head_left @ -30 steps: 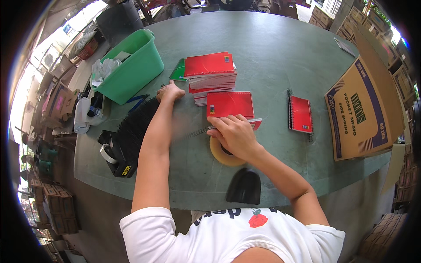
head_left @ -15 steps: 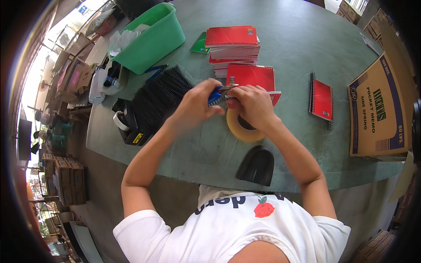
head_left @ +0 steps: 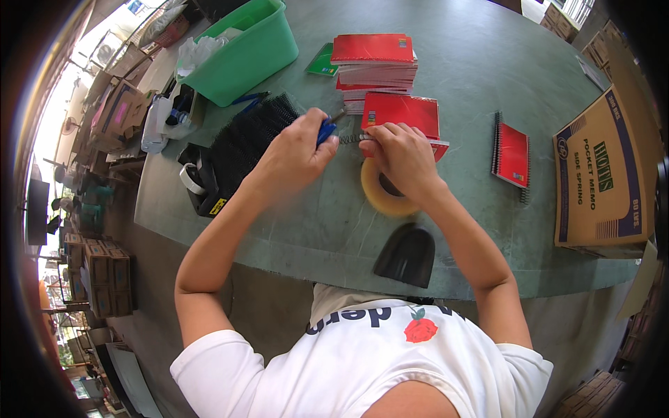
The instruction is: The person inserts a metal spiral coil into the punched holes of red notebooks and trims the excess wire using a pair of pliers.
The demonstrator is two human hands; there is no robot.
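My left hand is closed round blue-handled pliers, their metal jaws pointing up and to the right. Facing it, my right hand pinches the edge of a red memo notebook, mostly hidden beneath my fingers. From that edge a dark spiral coil sticks out to the left, toward the pliers. Just beyond lies another red notebook, and behind that rises a stack of red notebooks. Under my right wrist rests a roll of tape.
Left are a heap of black spiral coils, a black tape dispenser and a green bin. A dark curved piece lies near the front edge. On the right are a red notebook and a cardboard box.
My left hand has drawn the pliers left, off the notebook's edge. The coil's end now shows between my hands. My right hand stays nearly in place.
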